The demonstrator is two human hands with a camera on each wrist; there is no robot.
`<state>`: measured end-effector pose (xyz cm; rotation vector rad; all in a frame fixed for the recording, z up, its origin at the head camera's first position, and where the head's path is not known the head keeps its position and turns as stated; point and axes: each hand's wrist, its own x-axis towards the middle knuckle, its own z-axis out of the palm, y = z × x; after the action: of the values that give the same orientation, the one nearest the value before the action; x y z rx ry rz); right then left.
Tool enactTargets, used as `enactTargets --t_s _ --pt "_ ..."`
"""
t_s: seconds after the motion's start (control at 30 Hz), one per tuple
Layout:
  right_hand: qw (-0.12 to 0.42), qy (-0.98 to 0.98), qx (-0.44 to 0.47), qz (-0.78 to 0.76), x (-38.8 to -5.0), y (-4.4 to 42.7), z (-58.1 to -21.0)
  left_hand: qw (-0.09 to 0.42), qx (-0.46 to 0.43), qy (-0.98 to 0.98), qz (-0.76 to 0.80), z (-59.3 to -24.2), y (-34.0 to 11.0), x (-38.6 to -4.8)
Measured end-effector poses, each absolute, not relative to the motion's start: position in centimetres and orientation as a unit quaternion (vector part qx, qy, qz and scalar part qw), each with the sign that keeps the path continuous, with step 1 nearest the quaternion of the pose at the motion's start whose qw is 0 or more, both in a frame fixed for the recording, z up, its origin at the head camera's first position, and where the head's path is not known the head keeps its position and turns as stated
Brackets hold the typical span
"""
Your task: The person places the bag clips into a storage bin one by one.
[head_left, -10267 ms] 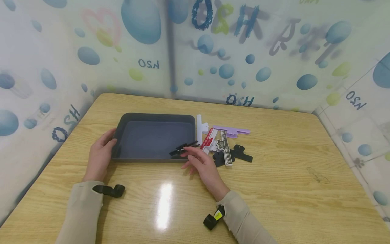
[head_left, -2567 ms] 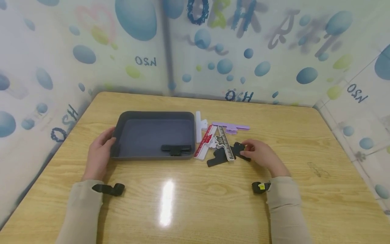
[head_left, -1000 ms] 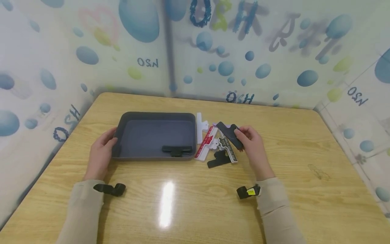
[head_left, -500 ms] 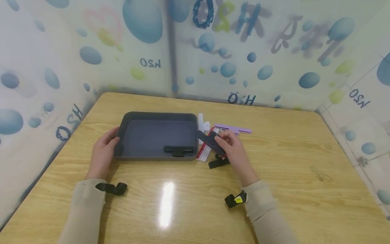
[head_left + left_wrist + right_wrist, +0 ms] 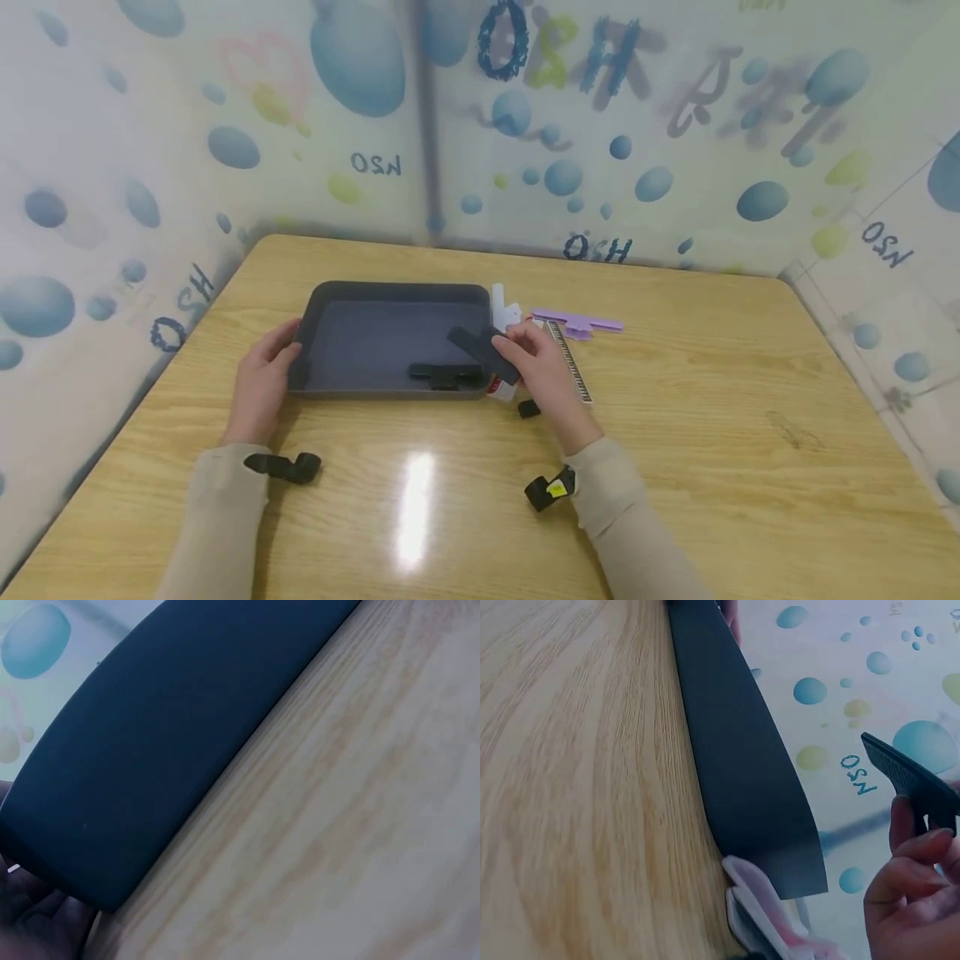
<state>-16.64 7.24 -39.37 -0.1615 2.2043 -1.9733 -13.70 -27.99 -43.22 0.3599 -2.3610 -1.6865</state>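
My left hand point(image 5: 258, 382) grips the shallow, dark grey rectangular tray point(image 5: 360, 342) at its nine o'clock wall, fingers bent round the side. My right hand point(image 5: 546, 373) pinches a flat black long-barred clip point(image 5: 480, 350) between thumb and fingertips, raised over the tray's three o'clock rim. A second, glossy black clip point(image 5: 444, 375) lies inside at four o'clock. Outside, past three o'clock, lie a white clip point(image 5: 501, 304), a lilac clip point(image 5: 577, 323) and a ruler-striped clip point(image 5: 572, 365). I judge this step as bringing the pinched clip into the tray; next calls for lowering it clear of its neighbour, then loosening my fingers.
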Motion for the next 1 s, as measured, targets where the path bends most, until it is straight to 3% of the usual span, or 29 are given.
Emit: enactTargets --t_s 0.27,0.73,1.0 --pt "0.086 0.727 -0.082 -0.676 -17.8 5.0 -39.3 0.11 0.121 -0.804 -0.572 -43.5 -27.7 -13.9" --pt "0.132 0.686 -0.101 -0.708 -18.9 1.9 -39.2 0.109 0.129 -0.806 -0.568 -43.9 -27.7 -13.6" --pt "0.123 0.705 -0.108 -0.69 -19.4 1.5 -40.2 0.112 0.12 -0.809 -0.565 -43.3 -27.9 -13.6"
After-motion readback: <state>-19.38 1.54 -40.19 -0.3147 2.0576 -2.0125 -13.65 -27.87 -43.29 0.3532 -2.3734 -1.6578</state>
